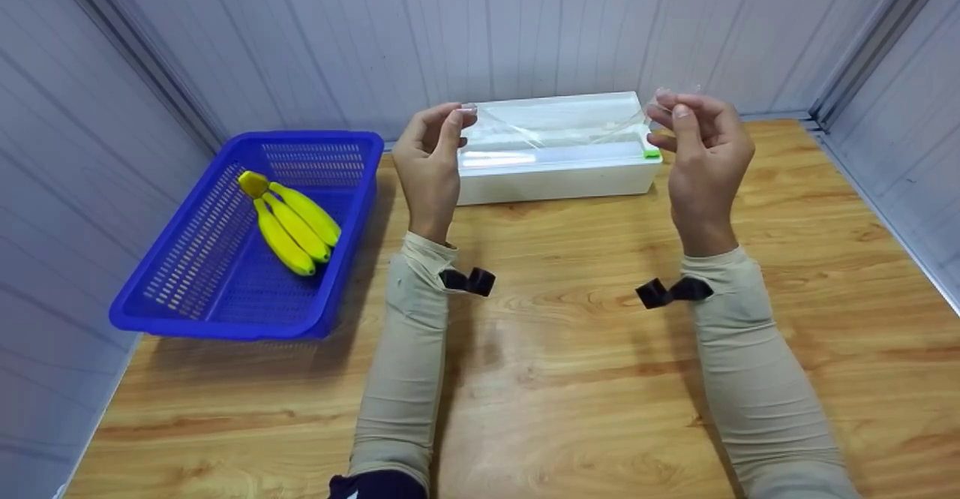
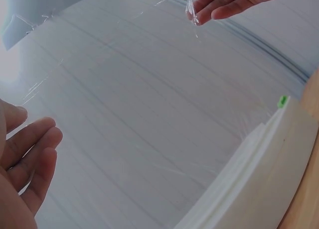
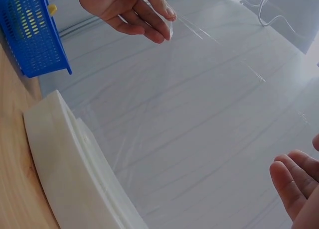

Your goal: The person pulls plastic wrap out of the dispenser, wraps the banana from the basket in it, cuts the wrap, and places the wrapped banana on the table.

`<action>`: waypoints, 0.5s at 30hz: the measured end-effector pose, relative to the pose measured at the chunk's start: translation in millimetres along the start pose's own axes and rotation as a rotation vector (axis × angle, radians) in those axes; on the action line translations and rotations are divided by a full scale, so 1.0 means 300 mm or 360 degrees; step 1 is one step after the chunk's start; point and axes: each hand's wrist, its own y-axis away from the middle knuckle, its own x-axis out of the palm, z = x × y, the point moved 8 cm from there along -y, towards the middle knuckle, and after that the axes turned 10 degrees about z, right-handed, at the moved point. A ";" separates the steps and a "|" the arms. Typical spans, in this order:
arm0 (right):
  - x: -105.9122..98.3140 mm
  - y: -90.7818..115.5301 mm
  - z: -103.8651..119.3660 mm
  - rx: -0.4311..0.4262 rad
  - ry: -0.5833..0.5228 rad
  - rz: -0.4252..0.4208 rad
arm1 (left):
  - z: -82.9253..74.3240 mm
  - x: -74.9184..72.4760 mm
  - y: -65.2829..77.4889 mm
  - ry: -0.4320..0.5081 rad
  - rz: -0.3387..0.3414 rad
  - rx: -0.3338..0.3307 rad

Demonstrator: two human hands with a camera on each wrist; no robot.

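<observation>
Clear cling film (image 1: 517, 125) stretches between my two raised hands, above a long white film dispenser (image 1: 555, 181). My left hand (image 1: 429, 161) pinches one upper corner between thumb and fingers; in the right wrist view that left hand (image 3: 130, 12) has film gathered at its fingertips. The other corner is pinched by my right hand (image 1: 709, 157), and bunched film hangs from this right hand (image 2: 234, 4) in the left wrist view. From the hands the sheet runs down to the dispenser. A green slider (image 1: 651, 153) sits at the dispenser's right end.
To the left stands a blue plastic basket (image 1: 217, 328) with a bunch of yellow bananas (image 1: 292, 225) inside. The dispenser rests on a wooden table (image 1: 555, 349) near the pale panelled wall (image 1: 525, 26). A thin white cable (image 3: 271, 12) shows in the right wrist view.
</observation>
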 end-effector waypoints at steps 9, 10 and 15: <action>0.008 0.005 0.031 -0.0050 0.0016 -0.0002 | -0.018 0.004 -0.002 0.0015 -0.0016 0.0016; 0.009 0.005 0.033 -0.0049 0.0013 -0.0005 | -0.020 0.004 -0.002 0.0024 -0.0021 0.0013; 0.015 0.008 0.048 -0.0074 0.0050 -0.0002 | -0.028 0.003 -0.001 0.0037 -0.0031 0.0014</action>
